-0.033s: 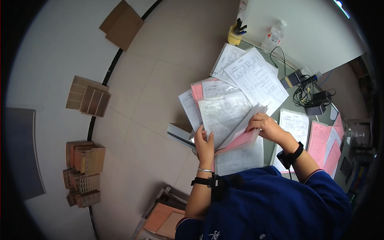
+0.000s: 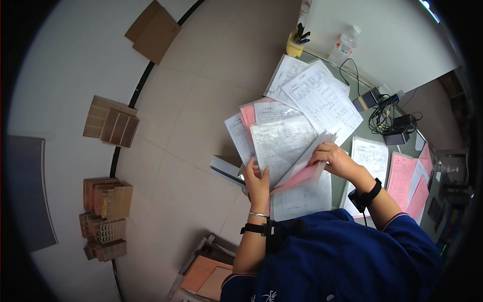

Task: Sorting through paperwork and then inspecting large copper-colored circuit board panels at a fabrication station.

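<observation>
My left hand (image 2: pixel 257 185) grips the left edge of a printed form in a clear plastic sleeve (image 2: pixel 282 141), its thumb lying on top and the fingers around the side. With fingers pinched together, my right hand (image 2: pixel 333 159) holds the upper corner of several lifted sheets (image 2: pixel 301 165), which stand tilted above that form. Among them a pink sheet (image 2: pixel 304 176) shows below my right fingers. Another sleeved form (image 2: pixel 302 199) lies under these, close to my body. What sits between the right fingertips is partly hidden by the hand.
More printed forms (image 2: pixel 322 98) overlap at the desk's far end, near a yellow pen cup (image 2: pixel 295 46) and a plastic bottle (image 2: pixel 345 45). Black cables and adapters (image 2: pixel 390 121) lie to the right, with pink papers (image 2: pixel 401 176) nearby. Cardboard pieces (image 2: pixel 108 196) line the left wall.
</observation>
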{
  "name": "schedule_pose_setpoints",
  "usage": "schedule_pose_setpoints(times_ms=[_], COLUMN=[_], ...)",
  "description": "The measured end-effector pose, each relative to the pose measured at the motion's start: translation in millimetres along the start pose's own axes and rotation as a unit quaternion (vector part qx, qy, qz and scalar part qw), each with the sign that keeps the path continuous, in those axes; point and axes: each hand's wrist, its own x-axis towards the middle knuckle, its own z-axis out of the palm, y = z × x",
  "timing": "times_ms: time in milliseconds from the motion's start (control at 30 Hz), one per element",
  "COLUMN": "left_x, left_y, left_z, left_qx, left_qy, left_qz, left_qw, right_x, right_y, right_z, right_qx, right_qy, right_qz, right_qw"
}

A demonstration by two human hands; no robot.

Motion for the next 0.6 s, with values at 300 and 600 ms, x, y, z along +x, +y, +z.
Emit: schedule_pose_setpoints(times_ms=[300, 600], left_x=[-12, -11], left_y=[15, 7], left_z=[-2, 1], left_qx=[-0.013, -0.015], left_qy=[-0.083, -0.020], left_qz=[0.119, 0.038], left_qw=[0.989, 0.999], right_x=[10, 11], right_y=[-3, 0], right_z=[0, 0], right_qx=[0.052, 0.026], right_qy=[0.018, -0.007], right_qz=[0.105, 0.093], right_qw=[0.993, 0.995])
